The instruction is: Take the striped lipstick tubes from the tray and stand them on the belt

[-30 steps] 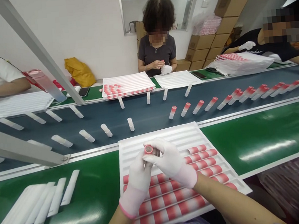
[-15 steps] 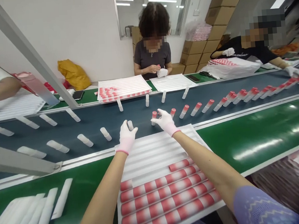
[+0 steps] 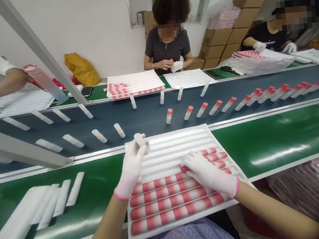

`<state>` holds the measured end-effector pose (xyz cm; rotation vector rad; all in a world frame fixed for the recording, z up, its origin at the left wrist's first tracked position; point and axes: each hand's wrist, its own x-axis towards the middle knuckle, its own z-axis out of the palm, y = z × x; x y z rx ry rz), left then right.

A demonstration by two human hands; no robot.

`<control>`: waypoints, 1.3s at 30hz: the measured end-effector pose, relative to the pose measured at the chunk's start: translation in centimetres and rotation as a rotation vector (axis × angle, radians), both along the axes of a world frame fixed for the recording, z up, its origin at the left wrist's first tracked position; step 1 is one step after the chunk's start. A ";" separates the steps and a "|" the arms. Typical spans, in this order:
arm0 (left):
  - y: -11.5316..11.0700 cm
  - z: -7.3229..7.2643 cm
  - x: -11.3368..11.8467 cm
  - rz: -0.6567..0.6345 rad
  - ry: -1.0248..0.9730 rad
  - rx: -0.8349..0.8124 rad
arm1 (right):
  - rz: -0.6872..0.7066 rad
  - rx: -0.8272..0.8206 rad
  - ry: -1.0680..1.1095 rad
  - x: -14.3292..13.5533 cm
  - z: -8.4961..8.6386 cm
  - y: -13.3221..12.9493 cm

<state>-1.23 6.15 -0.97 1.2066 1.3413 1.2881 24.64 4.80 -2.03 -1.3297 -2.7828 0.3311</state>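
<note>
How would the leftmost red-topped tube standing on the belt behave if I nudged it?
The red-topped tube would probably tip easily, being tall and narrow where it stands on the belt. Once down, it may roll, given its round sides.

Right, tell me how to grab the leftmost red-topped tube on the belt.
Grip the tube by its red top, probably from the near side and slightly above: it stands upright on the belt, top end free, with a gap before the next tube.

Bright light glares off the green worktop (image 3: 287,135); the right-hand corners are dark.
</note>
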 end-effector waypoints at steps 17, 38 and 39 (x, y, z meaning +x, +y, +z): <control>-4.8 0.8 3.2 -0.341 -0.375 -0.143 | -0.273 -0.507 1.249 -6.1 6.0 2.7; -4.6 -1.3 2.2 -0.167 0.015 0.225 | -0.125 -0.178 1.085 -8.7 6.6 -0.1; -4.6 -1.3 2.2 -0.168 0.023 0.230 | -0.090 -0.179 1.082 -8.6 6.6 -0.1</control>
